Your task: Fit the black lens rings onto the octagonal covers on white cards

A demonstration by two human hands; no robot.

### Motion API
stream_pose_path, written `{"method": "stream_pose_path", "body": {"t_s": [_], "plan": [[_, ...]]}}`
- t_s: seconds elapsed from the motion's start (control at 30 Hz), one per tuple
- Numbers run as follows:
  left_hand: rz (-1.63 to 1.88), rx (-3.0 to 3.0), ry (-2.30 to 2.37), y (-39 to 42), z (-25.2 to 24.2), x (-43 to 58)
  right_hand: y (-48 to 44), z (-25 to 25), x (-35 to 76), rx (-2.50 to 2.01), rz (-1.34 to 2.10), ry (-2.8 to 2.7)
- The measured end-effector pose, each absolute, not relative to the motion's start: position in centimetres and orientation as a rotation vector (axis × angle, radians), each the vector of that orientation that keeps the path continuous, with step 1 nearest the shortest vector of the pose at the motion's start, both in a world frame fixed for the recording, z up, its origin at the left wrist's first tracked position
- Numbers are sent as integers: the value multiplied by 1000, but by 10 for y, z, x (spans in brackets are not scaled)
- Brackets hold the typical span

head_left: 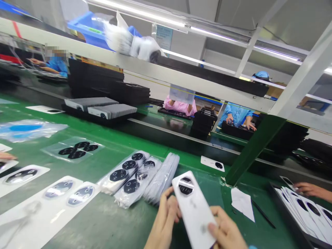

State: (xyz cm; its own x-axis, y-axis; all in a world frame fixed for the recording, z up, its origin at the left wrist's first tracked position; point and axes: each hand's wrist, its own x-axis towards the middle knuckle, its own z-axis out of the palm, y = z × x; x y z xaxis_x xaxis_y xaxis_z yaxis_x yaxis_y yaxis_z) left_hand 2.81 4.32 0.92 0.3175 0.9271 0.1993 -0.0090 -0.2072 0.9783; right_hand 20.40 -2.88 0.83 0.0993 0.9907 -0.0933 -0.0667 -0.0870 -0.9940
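A white phone back cover (193, 211) with a round black camera area near its top is held up, slightly tilted, over the green bench. My left hand (166, 218) grips its upper left edge, fingers curled in. My right hand (225, 230) pinches the lower right edge, thumb on the face; some fingers are hidden behind the cover. Just beyond my left hand lie plastic-wrapped strips of round black lens pieces (131, 186) and a bundle of clear plastic sleeves (166, 176). Another white cover (212, 163) rests flat farther back.
Right of the green post (255, 148) lie a paper scrap (242, 203) and a black stick (263, 213). Another person's hand (313, 190) is at a tray of white covers (308, 214). White sheets with round lens pieces (46, 214) cover the left bench. Co-workers sit beyond.
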Motion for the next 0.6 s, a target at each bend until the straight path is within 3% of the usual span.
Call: {"method": "stream_pose_path", "body": {"t_s": [0.13, 0.27, 0.43, 0.6], "plan": [[1014, 2084, 598, 41, -23, 37, 20, 50, 254, -1497, 866, -1094], [1028, 2827, 588, 55, -54, 36, 106, 55, 266, -1576, 867, -1071], [1142, 2935, 1000, 75, -82, 25, 197, 30, 234, -1745, 898, -1115], [1120, 2909, 1131, 82, -97, 25, 215, 22, 224, -1935, 778, -1235]]}}
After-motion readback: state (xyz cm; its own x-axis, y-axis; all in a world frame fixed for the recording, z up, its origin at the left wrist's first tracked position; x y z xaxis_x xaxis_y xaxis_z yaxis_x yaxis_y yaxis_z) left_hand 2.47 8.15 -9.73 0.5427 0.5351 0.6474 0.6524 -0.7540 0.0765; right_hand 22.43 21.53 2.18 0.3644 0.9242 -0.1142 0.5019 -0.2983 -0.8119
